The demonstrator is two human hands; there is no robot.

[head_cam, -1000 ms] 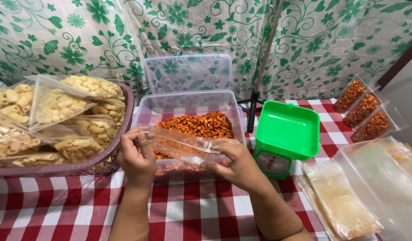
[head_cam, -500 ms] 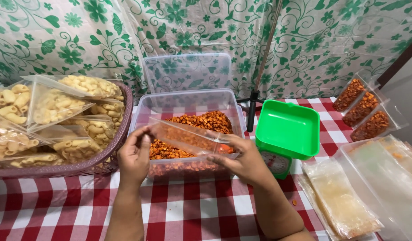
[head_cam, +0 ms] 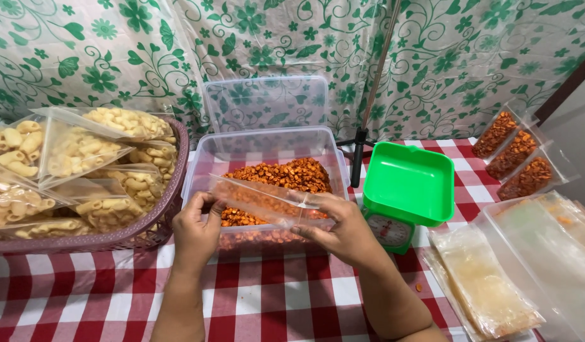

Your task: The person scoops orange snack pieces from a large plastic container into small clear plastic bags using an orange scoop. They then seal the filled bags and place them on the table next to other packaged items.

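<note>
Head view: both hands (head_cam: 267,231) grip a clear bag (head_cam: 264,201) over the snack tub (head_cam: 197,158).

Both forearms are bare, no sleeves, and the hands (head_cam: 273,231) wear nothing.

Bare checked tablecloth (head_cam: 273,304) lies open below both hands; a basket (head_cam: 159,231) crowds the left; a green scale (head_cam: 406,190) and stacked bags (head_cam: 489,285) block the right.

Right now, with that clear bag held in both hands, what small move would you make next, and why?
Probably set the clear bag on the green scale: both the left hand and right hand hold it over the tub of orange snacks, and the pan sits bare.
</note>
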